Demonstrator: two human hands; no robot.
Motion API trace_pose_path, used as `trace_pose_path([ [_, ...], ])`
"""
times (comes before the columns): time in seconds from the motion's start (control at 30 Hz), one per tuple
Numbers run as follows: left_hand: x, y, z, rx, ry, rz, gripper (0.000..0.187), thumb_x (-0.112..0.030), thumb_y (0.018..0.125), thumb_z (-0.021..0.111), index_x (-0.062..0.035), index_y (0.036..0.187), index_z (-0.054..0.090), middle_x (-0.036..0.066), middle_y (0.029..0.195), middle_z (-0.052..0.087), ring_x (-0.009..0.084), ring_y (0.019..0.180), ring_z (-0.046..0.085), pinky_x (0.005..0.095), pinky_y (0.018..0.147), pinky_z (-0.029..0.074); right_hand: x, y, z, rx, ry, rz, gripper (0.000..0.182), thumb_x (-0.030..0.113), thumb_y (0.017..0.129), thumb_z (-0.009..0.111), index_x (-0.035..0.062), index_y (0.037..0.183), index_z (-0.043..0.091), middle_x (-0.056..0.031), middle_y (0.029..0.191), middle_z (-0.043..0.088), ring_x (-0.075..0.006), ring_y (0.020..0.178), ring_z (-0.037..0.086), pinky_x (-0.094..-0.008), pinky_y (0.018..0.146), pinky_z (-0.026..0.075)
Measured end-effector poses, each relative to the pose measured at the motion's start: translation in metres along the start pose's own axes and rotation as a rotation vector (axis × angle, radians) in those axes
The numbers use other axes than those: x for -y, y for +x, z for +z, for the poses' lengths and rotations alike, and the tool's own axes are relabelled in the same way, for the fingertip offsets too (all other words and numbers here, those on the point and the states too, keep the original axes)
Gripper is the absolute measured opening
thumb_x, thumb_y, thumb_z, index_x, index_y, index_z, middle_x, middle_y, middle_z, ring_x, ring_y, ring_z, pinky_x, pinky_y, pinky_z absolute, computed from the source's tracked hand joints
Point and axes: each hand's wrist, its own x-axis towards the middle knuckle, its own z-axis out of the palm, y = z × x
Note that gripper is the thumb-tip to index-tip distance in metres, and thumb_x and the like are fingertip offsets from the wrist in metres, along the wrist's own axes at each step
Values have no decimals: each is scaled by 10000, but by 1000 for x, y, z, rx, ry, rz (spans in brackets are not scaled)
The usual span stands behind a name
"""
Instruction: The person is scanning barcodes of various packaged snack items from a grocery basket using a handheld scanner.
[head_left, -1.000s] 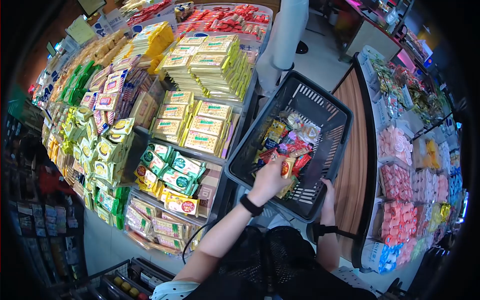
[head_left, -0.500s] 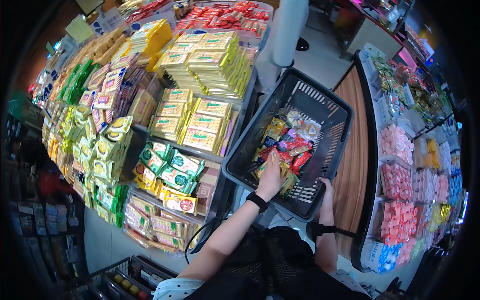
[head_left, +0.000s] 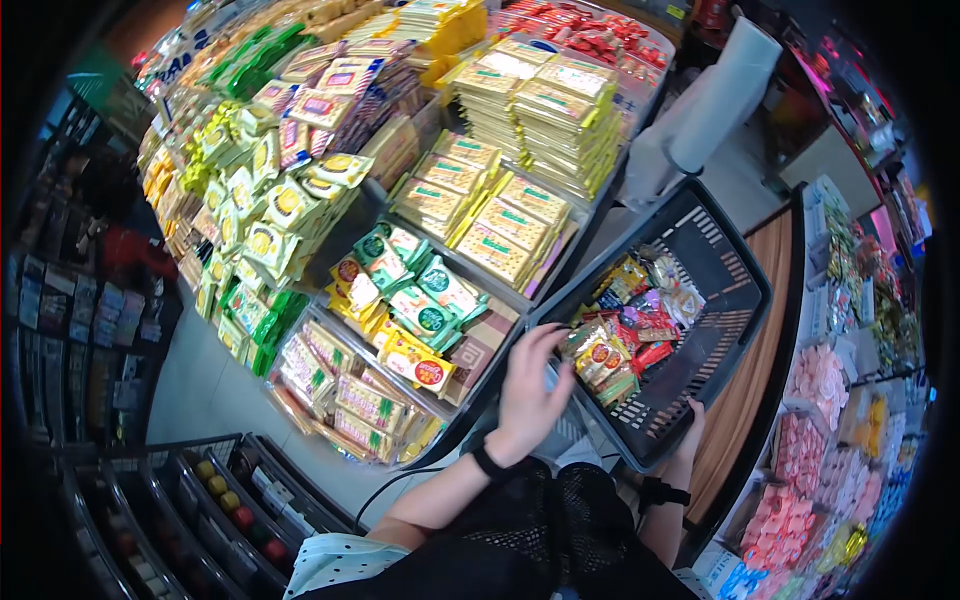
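Observation:
A dark grey plastic basket (head_left: 722, 335) with slotted walls is tilted in front of me. Inside it lie several small wrapped snacks (head_left: 650, 325) in red, yellow and purple. My right hand (head_left: 690, 432) grips the basket's near right rim, its fingers partly hidden. By the basket's left edge is my left hand (head_left: 532, 392), slightly blurred, fingers apart and nothing seen between them. Just left of that hand, a display bin holds green-and-white packets (head_left: 432, 305) and yellow packets (head_left: 415, 362). Behind these stand stacked biscuit packs (head_left: 510, 235).
Tiered snack bins (head_left: 275, 215) fill the left side. A roll of clear bags (head_left: 735, 95) stands beyond the basket. On the right, a wood-topped counter (head_left: 770, 260) borders bins of pink packets (head_left: 780, 530). A black rack (head_left: 130, 510) stands at lower left.
My left hand has come out of the basket and moved left past its edge, its fingers spreading. The view has swung left. My right hand still grips the basket.

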Motion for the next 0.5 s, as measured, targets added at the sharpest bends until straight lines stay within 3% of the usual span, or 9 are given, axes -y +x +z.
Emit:
trace_pose_path([
  [0.07, 7, -6, -36, -141, 114, -60, 298, -31, 773, 576, -6, 1059, 497, 142, 1100, 482, 264, 1014, 494, 306, 803, 436, 0, -14, 18, -34, -8, -79, 291, 288, 771, 507, 54, 939, 542, -68, 783, 592, -212, 699, 592, -327, 667, 501],
  [0.17, 17, -17, -89, -225, 290, -119, 299, -56, 764, 576, 11, 1045, 498, 166, 1076, 484, 311, 1003, 477, 373, 871, 384, -5, 6, -12, 15, -18, -24, 285, 294, 776, 501, 58, 929, 547, -63, 781, 588, -204, 682, 587, -315, 649, 504],
  [0.27, 25, -32, -124, -315, 528, -165, 323, -57, 767, 571, 19, 1067, 477, 188, 1097, 450, 332, 1044, 436, 388, 895, 356, -4, -12, 17, -87, -15, -18, 263, 301, 780, 501, 70, 895, 552, -51, 747, 572, -196, 647, 571, -307, 625, 499],
  [0.43, 42, -53, -149, -241, 1005, -412, 576, -354, 777, 613, 6, 1182, 418, 214, 1257, 345, 376, 1132, 365, 440, 902, 356, -4, -8, 4, -123, -87, -19, 262, 312, 778, 505, 74, 877, 555, -49, 738, 560, -193, 640, 562, -305, 609, 493],
  [0.5, 58, -63, -149, -177, 1070, -431, 574, -350, 784, 603, 7, 1190, 410, 216, 1270, 334, 382, 1144, 349, 446, 901, 360, -4, -6, 8, -149, -104, -55, 258, 312, 775, 510, 78, 874, 555, -43, 724, 549, -187, 632, 556, -301, 599, 488],
])
